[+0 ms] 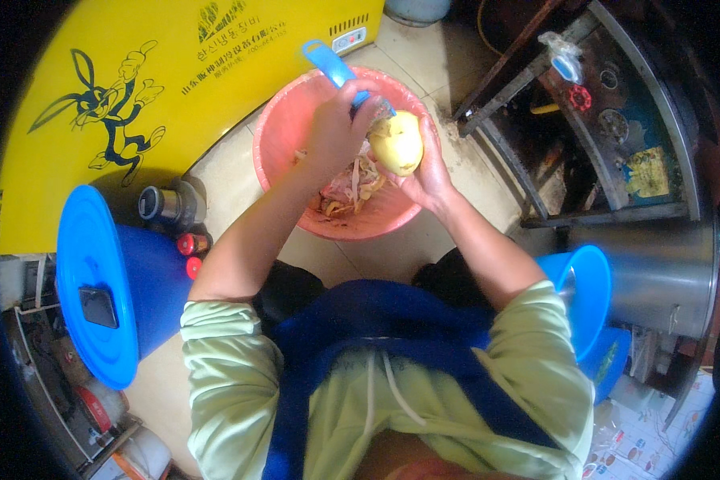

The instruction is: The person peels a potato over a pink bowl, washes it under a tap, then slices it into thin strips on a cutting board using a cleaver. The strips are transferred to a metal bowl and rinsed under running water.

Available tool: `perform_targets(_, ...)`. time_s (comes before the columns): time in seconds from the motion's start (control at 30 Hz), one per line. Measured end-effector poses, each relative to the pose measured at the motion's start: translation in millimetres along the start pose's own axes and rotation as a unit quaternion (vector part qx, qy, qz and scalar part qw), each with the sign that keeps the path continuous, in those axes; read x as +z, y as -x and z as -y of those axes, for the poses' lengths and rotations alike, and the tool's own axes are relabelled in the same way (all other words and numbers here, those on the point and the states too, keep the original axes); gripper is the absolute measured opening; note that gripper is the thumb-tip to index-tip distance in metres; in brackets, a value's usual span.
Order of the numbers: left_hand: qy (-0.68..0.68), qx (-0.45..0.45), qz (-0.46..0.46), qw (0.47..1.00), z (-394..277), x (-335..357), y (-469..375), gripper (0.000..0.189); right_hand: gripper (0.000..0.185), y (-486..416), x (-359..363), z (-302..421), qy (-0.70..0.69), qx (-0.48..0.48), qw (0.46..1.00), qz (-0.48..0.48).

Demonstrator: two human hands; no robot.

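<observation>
My left hand [342, 126] is closed around the handle of a blue peeler [334, 65], whose head lies against the upper left side of a potato [401, 146]. The potato looks mostly pale and peeled, with a few darker spots. It rests in the palm and fingers of my right hand [427, 171], which holds it from the right and below. Both hands are above a round red basin [396, 217] on the tiled floor. Loose peelings [355, 186] lie in the bottom of the basin, partly hidden by my left forearm.
A yellow chest freezer [216, 102] stands at the upper left. At left is a blue bin [150, 282] with a phone [99, 306] on its lid [99, 252]. A metal stove frame [498, 102] is at upper right; a blue bucket [594, 294] and a large metal pot [660, 276] stand at right.
</observation>
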State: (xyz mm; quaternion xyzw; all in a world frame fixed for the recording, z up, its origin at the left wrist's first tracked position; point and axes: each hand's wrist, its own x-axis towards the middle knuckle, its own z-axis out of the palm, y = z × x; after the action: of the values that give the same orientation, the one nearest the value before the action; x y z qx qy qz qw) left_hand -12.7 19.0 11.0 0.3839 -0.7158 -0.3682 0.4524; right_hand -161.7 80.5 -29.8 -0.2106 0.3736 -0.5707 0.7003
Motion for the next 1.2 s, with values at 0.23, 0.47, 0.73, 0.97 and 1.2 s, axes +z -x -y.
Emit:
perform_targets(0.23, -0.198, 0.006, 0.025, 0.98, 30, -11, -3, 0.02, 0.068, 6, 5, 7, -0.023, -0.026, 0.999, 0.041)
perform_targets(0.47, -0.318, 0.079, 0.102, 0.939, 37, -10, -5, 0.023, 0.068, 5, 15, -1, 0.036, -0.015, 0.999, 0.003)
perform_targets(0.73, -0.377, 0.031, 0.11, 0.919, 52, -16, -9, 0.039, 0.07, -7, -3, -5, -0.024, -0.018, 0.999, 0.022)
perform_targets(0.97, 0.004, -0.023, 0.019, 1.0, 33, -15, -8, 0.026, 0.067, -3, 3, -5, 0.024, 0.002, 0.999, 0.045)
perform_targets(1.2, 0.053, 0.044, 0.134, 0.989, -10, -2, 1, 0.023, 0.061, 0, 6, -4, -0.015, 0.035, 0.998, 0.044)
